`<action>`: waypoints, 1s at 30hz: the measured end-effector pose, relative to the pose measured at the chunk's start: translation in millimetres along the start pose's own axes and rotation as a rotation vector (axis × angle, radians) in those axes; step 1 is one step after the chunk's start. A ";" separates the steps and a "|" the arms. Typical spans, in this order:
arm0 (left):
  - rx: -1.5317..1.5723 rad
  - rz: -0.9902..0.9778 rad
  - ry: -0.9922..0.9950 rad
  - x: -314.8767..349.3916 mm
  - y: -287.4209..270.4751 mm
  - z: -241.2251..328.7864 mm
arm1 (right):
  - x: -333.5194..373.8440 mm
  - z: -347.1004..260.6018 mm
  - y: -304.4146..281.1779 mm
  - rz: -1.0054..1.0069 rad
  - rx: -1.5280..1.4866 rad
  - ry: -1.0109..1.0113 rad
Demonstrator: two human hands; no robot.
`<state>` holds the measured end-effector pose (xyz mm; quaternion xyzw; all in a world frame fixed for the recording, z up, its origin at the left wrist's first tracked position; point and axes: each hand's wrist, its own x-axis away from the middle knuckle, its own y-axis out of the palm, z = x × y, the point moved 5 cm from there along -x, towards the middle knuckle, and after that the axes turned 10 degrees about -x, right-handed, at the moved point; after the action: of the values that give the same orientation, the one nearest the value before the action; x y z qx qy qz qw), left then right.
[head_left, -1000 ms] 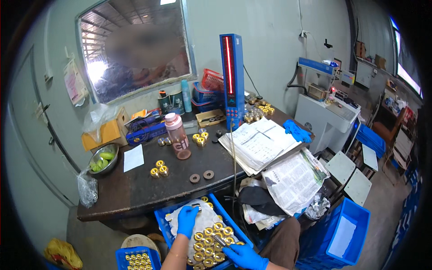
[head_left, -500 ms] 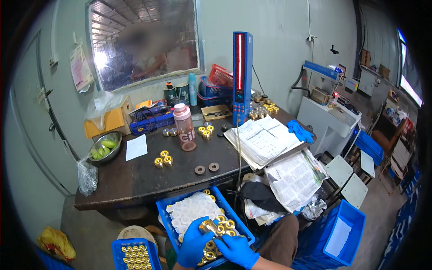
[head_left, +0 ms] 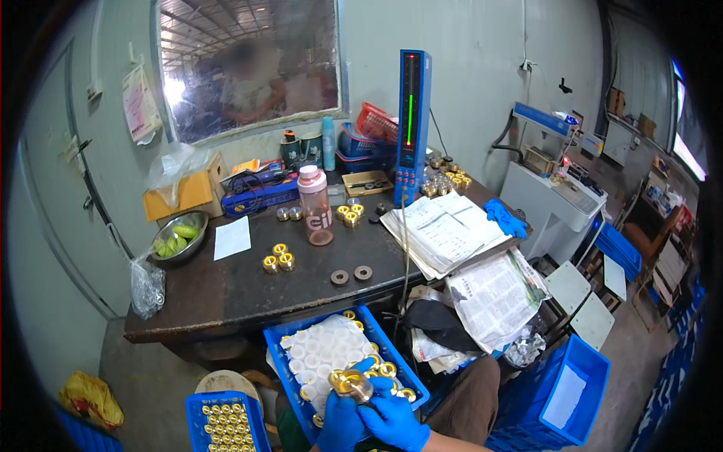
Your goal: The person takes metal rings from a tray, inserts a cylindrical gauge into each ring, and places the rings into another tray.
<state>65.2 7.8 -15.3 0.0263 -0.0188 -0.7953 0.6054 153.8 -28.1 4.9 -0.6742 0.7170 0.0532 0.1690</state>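
Note:
Over the near end of a blue crate (head_left: 273, 348), my two blue-gloved hands meet around a shiny brass-and-silver ring fitting (head_left: 351, 384). My left hand (head_left: 340, 423) is closed on its near side, holding it tilted with the round opening partly facing up. Beside it, my right hand (head_left: 395, 419) is closed with its fingers against the fitting's right side; whatever lies inside its grip is hidden. A white moulded liner with round pockets (head_left: 324, 343) covers much of the crate, and several brass rings (head_left: 387, 369) lie along its right side.
A smaller blue tray (head_left: 194, 429) of brass rings sits on a round stool at lower left. On the dark desk (head_left: 218, 301) stand a pink bottle (head_left: 316, 215), ring clusters and a blue column gauge (head_left: 410, 128) with a hanging cable. An open blue bin (head_left: 576, 392) is at right.
The column gauge's bar has gone from tall red to shorter green. My hands have turned the ring fitting so its opening faces up more, and the dark piece by my right fingers no longer shows.

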 end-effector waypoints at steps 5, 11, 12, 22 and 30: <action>-0.558 0.063 0.183 10.9 1.4 -6.0 | -0.1 -18.0 -6.6 0.124 0.081 -0.203; 0.168 -0.025 0.303 17.7 17.3 36.8 | 0.8 -20.2 -5.0 0.127 0.125 -0.222; 0.170 -0.028 0.302 17.0 18.4 42.5 | 0.1 -18.7 -4.9 0.124 0.098 -0.202; -0.041 0.274 0.010 20.7 -29.6 -13.3 | 4.1 43.3 31.8 -0.143 0.109 -0.003; -0.183 0.691 -0.090 50.7 -215.9 -15.2 | 4.5 55.3 23.6 -0.339 0.232 0.243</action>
<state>-155.0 16.5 -44.8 -0.0710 0.0179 -0.5424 0.8369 139.8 -13.6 -51.9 -0.7624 0.6100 -0.1401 0.1643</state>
